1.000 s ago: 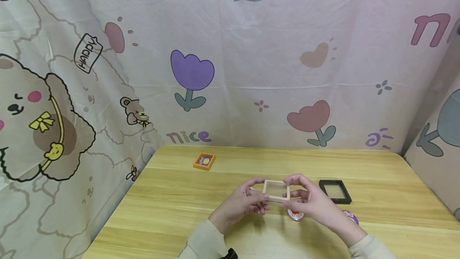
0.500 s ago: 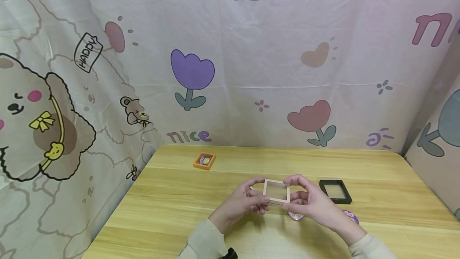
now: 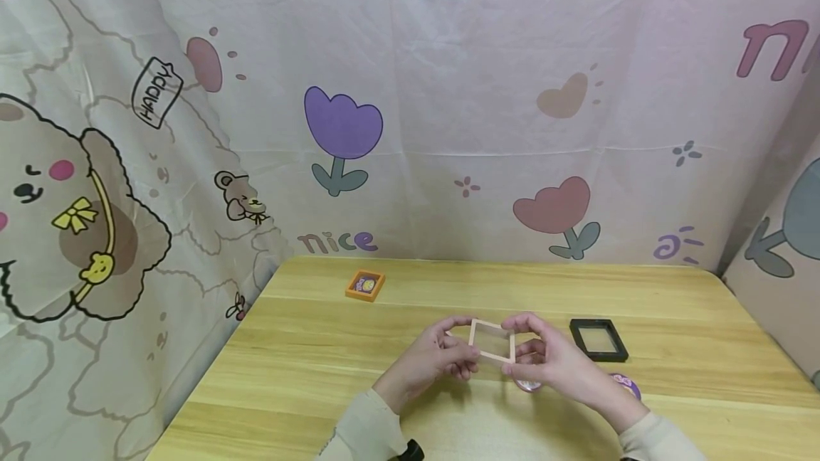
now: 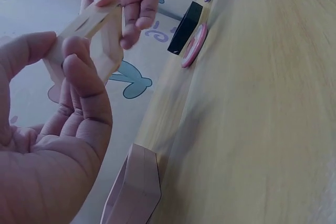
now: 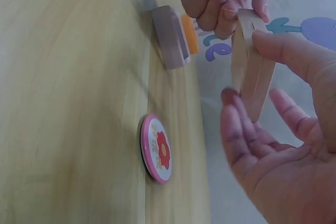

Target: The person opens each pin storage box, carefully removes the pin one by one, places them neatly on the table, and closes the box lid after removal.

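Note:
Both hands hold a pale, wood-coloured square display frame with a clear film window above the table. My left hand pinches its left side between thumb and fingers. At the opposite side, my right hand grips the frame by its edges; in the right wrist view the thumb lies on the rim. Partly behind the right hand lies a round pink-rimmed badge with a red flower. A purple badge is partly covered by the right forearm.
A black display frame lies right of the hands on the wooden table. Far left sits an orange frame with a badge inside. A pinkish frame rests near the left hand, mostly hidden in the head view. Printed cloth hangs behind.
The held frame has tilted slightly, its right side turning, and my right hand has shifted a little left with it. My left hand stays nearly still.

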The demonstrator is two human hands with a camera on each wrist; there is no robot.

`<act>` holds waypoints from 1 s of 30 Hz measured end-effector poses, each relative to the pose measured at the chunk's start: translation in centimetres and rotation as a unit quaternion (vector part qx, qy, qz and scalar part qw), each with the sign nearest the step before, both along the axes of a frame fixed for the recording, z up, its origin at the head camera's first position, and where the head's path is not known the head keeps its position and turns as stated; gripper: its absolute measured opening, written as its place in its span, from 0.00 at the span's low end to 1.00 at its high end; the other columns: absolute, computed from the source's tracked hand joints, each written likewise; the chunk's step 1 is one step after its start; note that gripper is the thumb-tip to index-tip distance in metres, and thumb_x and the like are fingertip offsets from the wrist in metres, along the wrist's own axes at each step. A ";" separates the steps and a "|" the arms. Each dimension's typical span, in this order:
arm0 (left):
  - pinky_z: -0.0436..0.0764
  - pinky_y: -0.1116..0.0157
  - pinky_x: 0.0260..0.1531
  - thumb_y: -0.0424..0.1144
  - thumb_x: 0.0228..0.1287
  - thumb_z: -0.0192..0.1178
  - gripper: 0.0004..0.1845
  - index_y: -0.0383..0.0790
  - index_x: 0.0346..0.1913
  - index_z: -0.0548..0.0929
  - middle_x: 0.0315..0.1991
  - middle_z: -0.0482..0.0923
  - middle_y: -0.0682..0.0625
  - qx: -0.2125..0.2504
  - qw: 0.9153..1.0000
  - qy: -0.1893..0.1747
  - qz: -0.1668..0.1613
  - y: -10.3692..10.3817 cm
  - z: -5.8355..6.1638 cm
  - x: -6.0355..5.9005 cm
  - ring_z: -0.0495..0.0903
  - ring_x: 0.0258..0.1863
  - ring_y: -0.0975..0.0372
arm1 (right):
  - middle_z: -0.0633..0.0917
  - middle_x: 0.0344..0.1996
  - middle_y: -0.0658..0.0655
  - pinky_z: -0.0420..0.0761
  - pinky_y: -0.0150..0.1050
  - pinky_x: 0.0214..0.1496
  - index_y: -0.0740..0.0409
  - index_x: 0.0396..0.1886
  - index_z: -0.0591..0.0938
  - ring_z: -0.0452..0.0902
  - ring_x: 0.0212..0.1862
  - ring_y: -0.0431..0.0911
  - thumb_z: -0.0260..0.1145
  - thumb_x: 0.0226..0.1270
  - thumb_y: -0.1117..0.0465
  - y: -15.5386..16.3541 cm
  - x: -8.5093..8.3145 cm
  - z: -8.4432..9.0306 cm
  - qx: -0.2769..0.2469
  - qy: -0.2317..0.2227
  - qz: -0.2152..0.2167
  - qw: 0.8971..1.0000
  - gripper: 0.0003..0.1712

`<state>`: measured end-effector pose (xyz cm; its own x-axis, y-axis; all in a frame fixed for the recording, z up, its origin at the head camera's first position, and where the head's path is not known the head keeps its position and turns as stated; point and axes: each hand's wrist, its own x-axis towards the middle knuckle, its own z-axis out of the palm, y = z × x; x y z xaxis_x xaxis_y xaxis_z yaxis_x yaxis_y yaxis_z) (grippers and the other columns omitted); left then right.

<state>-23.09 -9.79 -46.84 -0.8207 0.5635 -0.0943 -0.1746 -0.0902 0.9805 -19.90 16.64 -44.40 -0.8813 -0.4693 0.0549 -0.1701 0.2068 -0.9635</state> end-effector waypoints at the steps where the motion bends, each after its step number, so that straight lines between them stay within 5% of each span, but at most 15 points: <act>1: 0.87 0.71 0.32 0.31 0.70 0.68 0.34 0.39 0.76 0.71 0.31 0.90 0.49 -0.004 1.000 0.002 0.001 0.0 0.0 0.0 0.84 0.27 0.65 | 0.72 0.65 0.78 0.93 0.46 0.36 0.67 0.70 0.70 0.85 0.50 0.51 0.79 0.66 0.63 0.0 0.0 0.0 0.009 0.006 -0.003 1.000 0.38; 7: 0.86 0.70 0.32 0.31 0.71 0.69 0.32 0.42 0.75 0.72 0.30 0.90 0.51 -0.034 0.999 0.017 -0.001 0.3 -0.1 0.3 0.85 0.26 0.65 | 0.77 0.63 0.74 0.93 0.44 0.34 0.65 0.69 0.72 0.81 0.56 0.61 0.81 0.63 0.61 -0.4 -0.1 -0.3 0.055 0.029 -0.020 0.998 0.39; 16: 0.87 0.70 0.33 0.32 0.72 0.69 0.38 0.35 0.81 0.66 0.30 0.89 0.52 -0.048 0.999 0.021 -0.008 0.6 -0.2 0.6 0.85 0.27 0.65 | 0.86 0.52 0.60 0.88 0.35 0.41 0.65 0.69 0.76 0.82 0.50 0.49 0.85 0.57 0.49 -0.8 -0.5 -0.6 0.169 0.122 -0.044 0.977 0.45; 22: 0.87 0.71 0.34 0.33 0.73 0.69 0.41 0.32 0.83 0.62 0.31 0.89 0.52 -0.052 0.998 0.030 -0.010 0.6 -0.1 0.6 0.85 0.27 0.65 | 0.85 0.51 0.62 0.88 0.33 0.33 0.67 0.69 0.77 0.79 0.50 0.50 0.85 0.57 0.50 -1.0 -0.8 -0.5 0.169 0.110 -0.041 0.979 0.45; 30: 0.88 0.70 0.35 0.33 0.74 0.67 0.40 0.32 0.83 0.61 0.38 0.91 0.41 -0.061 0.997 0.045 -0.004 0.6 -0.1 0.6 0.86 0.28 0.64 | 0.86 0.52 0.57 0.84 0.35 0.46 0.63 0.68 0.80 0.79 0.51 0.46 0.85 0.57 0.46 -0.7 -2.0 -0.7 0.221 0.131 -0.043 0.965 0.44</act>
<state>-22.54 -9.18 -46.93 -0.8239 0.5597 -0.0892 -0.0866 0.0312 0.9958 -21.86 15.91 -45.12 -0.9015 -0.4229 0.0921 -0.3592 0.6125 -0.7042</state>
